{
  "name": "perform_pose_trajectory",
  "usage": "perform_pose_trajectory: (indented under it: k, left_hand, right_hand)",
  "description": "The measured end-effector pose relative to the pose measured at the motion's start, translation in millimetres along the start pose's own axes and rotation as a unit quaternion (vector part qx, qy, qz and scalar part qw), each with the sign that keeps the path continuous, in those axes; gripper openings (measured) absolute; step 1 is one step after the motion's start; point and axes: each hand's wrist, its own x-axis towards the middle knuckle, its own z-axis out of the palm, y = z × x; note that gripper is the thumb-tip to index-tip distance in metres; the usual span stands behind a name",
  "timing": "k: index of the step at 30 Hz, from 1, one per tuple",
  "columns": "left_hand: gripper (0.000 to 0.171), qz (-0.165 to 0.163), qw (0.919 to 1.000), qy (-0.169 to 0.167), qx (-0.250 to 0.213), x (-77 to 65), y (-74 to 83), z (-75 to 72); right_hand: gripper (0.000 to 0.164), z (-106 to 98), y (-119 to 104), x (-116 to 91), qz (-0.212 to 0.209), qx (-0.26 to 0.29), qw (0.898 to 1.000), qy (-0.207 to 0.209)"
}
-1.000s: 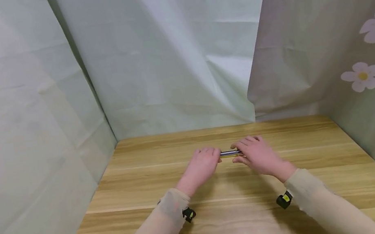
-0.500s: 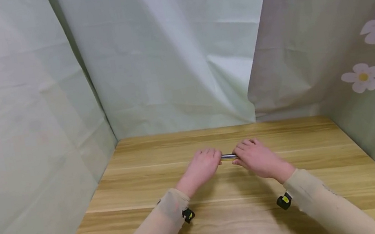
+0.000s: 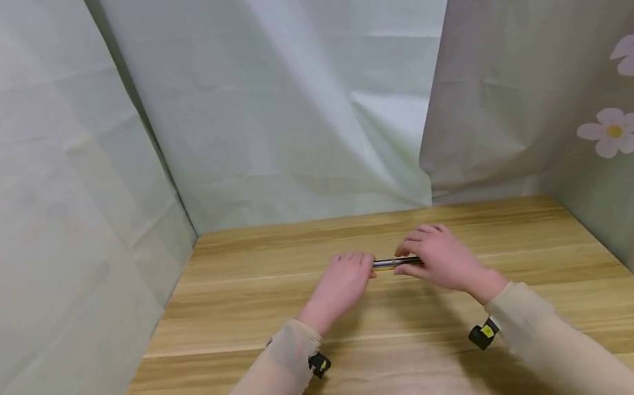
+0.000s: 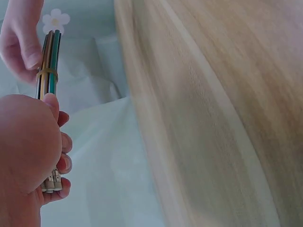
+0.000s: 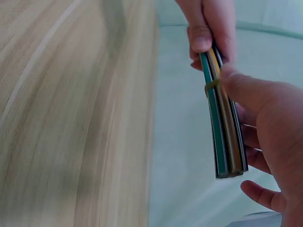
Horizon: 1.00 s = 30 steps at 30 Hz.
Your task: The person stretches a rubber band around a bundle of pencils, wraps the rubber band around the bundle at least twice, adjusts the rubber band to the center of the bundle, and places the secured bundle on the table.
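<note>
A bundle of pencils (image 3: 383,264), green, brown and black, is held level above the table in the head view. My left hand (image 3: 340,283) grips its left part. In the left wrist view the fingers of my left hand (image 4: 33,142) wrap the bundle, with the pale pencil ends showing below them. A yellowish rubber band (image 5: 212,85) circles the bundle between my hands. My right hand (image 3: 443,257) curves loosely round the right part. Its thumb (image 5: 241,85) lies at the band, while the little finger stands apart from the flat pencil ends.
The wooden table (image 3: 347,374) lies beneath both hands. Pale cloth walls (image 3: 274,93) close off its back and sides, with printed flowers (image 3: 614,131) on the right one. A small dark device (image 3: 483,334) hangs at each wrist.
Half a second ago my right hand was closed round the bundle nearer the left hand; now it is farther right with fingers more spread. The band shows again, slightly left. The left hand hardly moved.
</note>
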Motion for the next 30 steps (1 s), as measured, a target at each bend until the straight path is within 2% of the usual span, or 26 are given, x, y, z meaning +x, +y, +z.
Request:
perform_pose_trajectory:
  k: [4,9,12,15,18,22,25,30]
  left_hand:
    - [0.020,0.012,0.9997,0.012,0.017,-1.0,-3.1,1.2]
    - [0.022,0.034,0.9978,0.006,0.056,-1.5,4.1,0.5]
    - [0.021,0.031,0.9986,-0.004,0.043,-2.6,6.9,-0.4]
    - [0.020,0.017,0.9997,-0.013,0.014,-2.8,6.0,-1.5]
    - [0.019,0.005,0.9999,-0.013,0.000,-1.7,3.5,-2.3]
    - [0.020,0.023,0.9995,-0.008,0.022,1.0,2.7,-4.8]
    - [0.023,0.037,0.9985,-0.011,0.039,1.9,4.3,-6.7]
    - [0.025,0.036,0.9981,-0.016,0.047,0.2,5.8,-6.6]
  right_hand:
    - [0.023,0,2,0,-0.015,0.012,1.000,0.005]
    - [0.020,8,-8,5,-0.037,0.029,0.999,0.011]
    - [0.026,12,-11,6,-0.030,0.040,0.999,0.009]
    - [0.035,11,-9,4,0.001,0.042,0.999,0.002]
    - [0.035,10,-6,2,0.016,0.032,0.999,0.001]
    - [0.030,9,-6,4,-0.001,0.020,1.000,0.001]
    - [0.033,10,-9,6,-0.010,0.020,1.000,0.001]
    - [0.036,10,-10,5,-0.001,0.034,0.999,-0.009]
